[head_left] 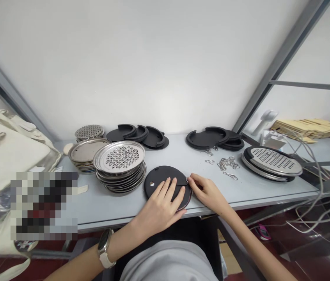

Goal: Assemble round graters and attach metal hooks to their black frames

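Observation:
A round black disc (165, 171) lies near the table's front edge, with a small hole on its left side and a slot near its top. My left hand (165, 199) rests flat on it, fingers stretched and slightly apart. At the disc's right edge, my right hand (204, 189) is closed in a pinch on a small shiny metal piece (187, 180), mostly hidden by the fingertips. Left of the disc stands a stack of round metal grater plates (124, 156). Several small metal clips (227, 163) lie loose to the right, beyond my right hand.
Plain metal discs (89, 150) are stacked at left, before another grater plate (89, 132). Black rimmed holders (155, 137) and more holders (207, 138) lie along the wall. An assembled grater stack (273, 160) sits at right, near white cables (318, 175). A cream bag (9, 156) stands left.

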The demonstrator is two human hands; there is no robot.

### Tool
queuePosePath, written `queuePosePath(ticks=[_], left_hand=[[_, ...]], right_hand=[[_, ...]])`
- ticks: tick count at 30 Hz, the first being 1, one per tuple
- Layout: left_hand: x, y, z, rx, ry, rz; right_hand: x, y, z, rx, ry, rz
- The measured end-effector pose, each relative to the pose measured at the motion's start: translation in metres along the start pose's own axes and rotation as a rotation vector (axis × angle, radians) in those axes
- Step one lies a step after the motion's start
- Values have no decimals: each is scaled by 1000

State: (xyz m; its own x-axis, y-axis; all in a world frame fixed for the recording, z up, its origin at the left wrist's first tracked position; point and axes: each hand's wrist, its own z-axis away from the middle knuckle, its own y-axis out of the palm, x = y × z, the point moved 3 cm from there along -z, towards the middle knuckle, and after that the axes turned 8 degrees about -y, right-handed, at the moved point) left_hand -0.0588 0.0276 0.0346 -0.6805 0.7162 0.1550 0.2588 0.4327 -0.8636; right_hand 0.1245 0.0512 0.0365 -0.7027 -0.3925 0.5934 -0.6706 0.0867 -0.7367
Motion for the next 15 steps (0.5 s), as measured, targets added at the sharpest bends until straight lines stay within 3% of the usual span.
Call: queuePosePath(ticks=[15], left_hand=[[-1,0,-1,2,14,-17]], right_hand=[[1,-2,-4,82,12,43]])
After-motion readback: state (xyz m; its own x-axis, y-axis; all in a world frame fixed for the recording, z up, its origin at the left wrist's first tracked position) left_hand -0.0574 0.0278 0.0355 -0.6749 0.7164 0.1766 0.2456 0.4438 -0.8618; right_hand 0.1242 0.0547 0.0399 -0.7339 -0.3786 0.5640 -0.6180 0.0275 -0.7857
